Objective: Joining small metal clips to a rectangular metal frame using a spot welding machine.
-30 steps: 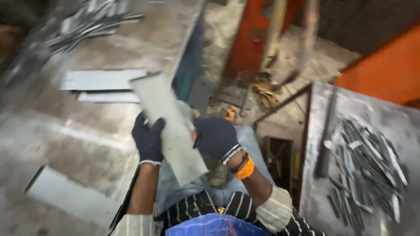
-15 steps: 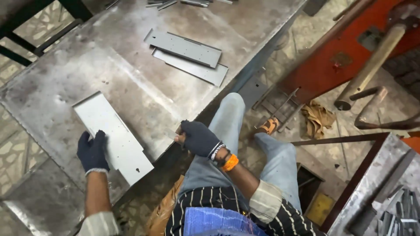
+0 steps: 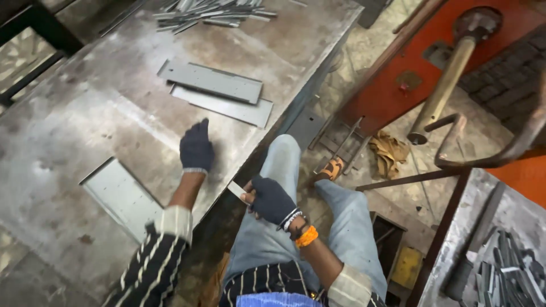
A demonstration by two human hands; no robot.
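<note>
The gloved left hand (image 3: 196, 149) lies open on the tabletop (image 3: 85, 108), short of two stacked metal plates (image 3: 219, 94), while the right hand's (image 3: 272, 199) closed grip hides most of a small metal strip (image 3: 236, 189).

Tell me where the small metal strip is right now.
In the head view, the small metal strip is pinched in the right hand, above the lap, at the table edge.

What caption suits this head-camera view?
Gloved left hand reaches over a steel table; right hand pinches a small metal strip.
</note>
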